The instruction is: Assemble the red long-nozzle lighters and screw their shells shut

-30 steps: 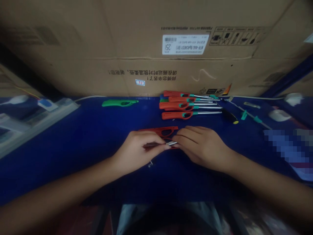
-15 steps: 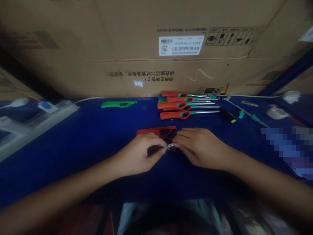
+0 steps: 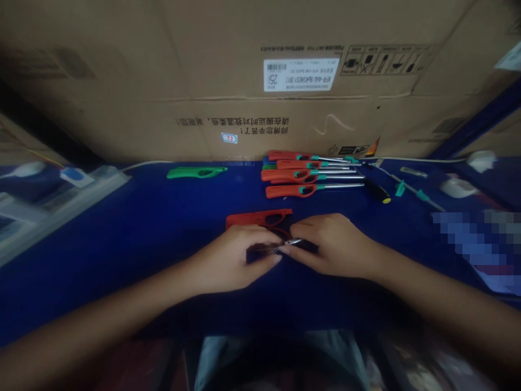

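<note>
My left hand [image 3: 232, 260] and my right hand [image 3: 331, 244] meet over the blue table [image 3: 142, 228], fingers pinched on a small dark part with a thin metal tip [image 3: 291, 242] between them. Just behind the fingertips lies a red plastic lighter shell [image 3: 254, 219]. Farther back, a stack of red long-nosed lighters [image 3: 301, 175] with teal triggers and metal tubes lies in a row.
A green lighter shell [image 3: 195, 172] lies at the back left. A big cardboard box [image 3: 260, 81] walls off the rear. A black-handled screwdriver [image 3: 376, 190], teal bits and white objects sit at the right. A grey-white tray [image 3: 52, 201] stands at the left.
My hands shifted slightly; the right fingers curled in tighter, and the small metal-tipped part now shows dark between both pinches, lifted off the red shell piece seen before.
</note>
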`<state>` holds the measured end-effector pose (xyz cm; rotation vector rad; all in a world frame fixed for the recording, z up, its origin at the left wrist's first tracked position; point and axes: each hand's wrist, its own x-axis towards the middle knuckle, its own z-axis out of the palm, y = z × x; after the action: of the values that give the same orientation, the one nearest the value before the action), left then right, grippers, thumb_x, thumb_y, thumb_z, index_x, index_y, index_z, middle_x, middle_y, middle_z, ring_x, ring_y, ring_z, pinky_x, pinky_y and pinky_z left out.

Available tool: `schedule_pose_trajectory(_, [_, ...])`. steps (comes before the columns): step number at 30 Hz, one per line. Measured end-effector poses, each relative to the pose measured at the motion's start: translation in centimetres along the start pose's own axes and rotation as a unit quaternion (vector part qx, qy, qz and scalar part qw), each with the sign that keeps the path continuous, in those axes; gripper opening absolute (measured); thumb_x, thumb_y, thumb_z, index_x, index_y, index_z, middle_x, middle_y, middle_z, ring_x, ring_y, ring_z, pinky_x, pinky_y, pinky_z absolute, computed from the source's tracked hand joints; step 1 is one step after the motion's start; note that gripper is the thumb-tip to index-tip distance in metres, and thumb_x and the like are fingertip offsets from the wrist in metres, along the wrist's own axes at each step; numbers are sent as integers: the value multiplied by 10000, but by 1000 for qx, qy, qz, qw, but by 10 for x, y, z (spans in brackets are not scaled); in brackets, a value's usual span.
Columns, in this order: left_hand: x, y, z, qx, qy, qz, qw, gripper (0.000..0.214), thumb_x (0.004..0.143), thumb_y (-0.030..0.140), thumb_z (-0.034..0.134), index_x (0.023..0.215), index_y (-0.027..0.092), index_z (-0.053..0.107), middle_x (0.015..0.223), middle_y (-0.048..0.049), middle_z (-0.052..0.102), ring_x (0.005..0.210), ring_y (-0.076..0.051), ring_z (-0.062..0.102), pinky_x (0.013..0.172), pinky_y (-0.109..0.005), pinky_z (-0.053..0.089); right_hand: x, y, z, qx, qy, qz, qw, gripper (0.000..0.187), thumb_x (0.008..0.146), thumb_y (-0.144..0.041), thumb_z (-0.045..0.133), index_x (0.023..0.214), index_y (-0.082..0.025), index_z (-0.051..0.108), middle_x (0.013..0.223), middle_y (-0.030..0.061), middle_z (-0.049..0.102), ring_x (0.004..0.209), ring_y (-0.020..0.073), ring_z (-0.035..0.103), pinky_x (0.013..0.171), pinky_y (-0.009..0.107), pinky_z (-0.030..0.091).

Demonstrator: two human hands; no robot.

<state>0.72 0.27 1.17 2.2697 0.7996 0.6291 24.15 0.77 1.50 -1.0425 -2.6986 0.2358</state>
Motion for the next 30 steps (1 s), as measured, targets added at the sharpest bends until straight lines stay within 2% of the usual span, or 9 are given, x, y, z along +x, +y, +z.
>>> schedule_pose_trajectory(4, [-3,-3,-1,23,33,-11,999,474,792,311,789,1234,210,652,997,-41,706,814,-154,672,749,-271,578,-1,13,-4,-42,10,32,999,338,993,-431,475,777,-189,570,690,14,629,628,146,577,578,282,275])
schedule_pose_trajectory(6, [-5,-7,-2,45,39,-21,998,559,763,297,809,1287,230,627,1035,-44,676,796,-146,657,733,-269,583,-1,20,-7,-53,9,45,998,359,994,-442,462,756,-190,554,664,15,613,610,145,559,573,281,262])
schedule_pose_trajectory(11, [-4,-14,-4,42,74,-20,996,378,872,119,636,1240,203,646,1075,-37,643,718,-73,621,640,-171,541,0,30,-12,-60,-32,68,995,380,998,-451,439,738,-191,535,653,14,602,577,132,516,563,279,227])
schedule_pose_trajectory(15, [-2,-15,-9,61,111,-7,992,268,908,115,610,1155,173,696,1039,-34,681,737,-64,625,684,-155,527,0,28,-17,-39,-74,72,994,354,989,-420,454,732,-187,529,656,10,598,560,118,486,560,280,210])
schedule_pose_trajectory(18, [-3,-14,-13,73,113,-7,991,211,916,141,619,1098,167,723,1000,-33,706,761,-77,639,705,-164,520,0,26,-18,-13,-84,62,994,348,986,-411,460,730,-186,527,657,3,590,552,109,473,559,279,210])
schedule_pose_trajectory(23, [-3,-14,-15,92,82,-32,992,216,943,219,597,1106,177,733,1020,-34,713,720,-84,638,660,-188,504,-1,28,-16,-8,-49,45,998,340,987,-413,460,747,-183,531,664,-1,579,562,108,472,566,275,230])
schedule_pose_trajectory(25, [-2,-15,-15,88,75,-46,992,236,968,243,560,1115,182,733,1062,-43,719,768,-102,660,670,-200,508,-2,29,-15,-15,-28,37,999,346,992,-416,453,751,-182,533,662,1,572,575,113,487,574,274,245])
schedule_pose_trajectory(28, [0,-17,-14,56,72,-77,993,278,998,293,509,1121,181,731,1115,-61,732,882,-145,691,745,-234,533,-3,30,-14,-27,12,30,999,366,995,-428,449,733,-183,524,635,0,552,575,119,498,576,275,257])
schedule_pose_trajectory(30, [0,-19,-13,1,66,-117,991,302,995,339,511,1141,177,720,1065,-66,749,844,-154,699,753,-259,551,-4,29,-14,-31,44,25,998,376,992,-435,459,718,-184,515,616,-1,542,565,120,498,568,274,258])
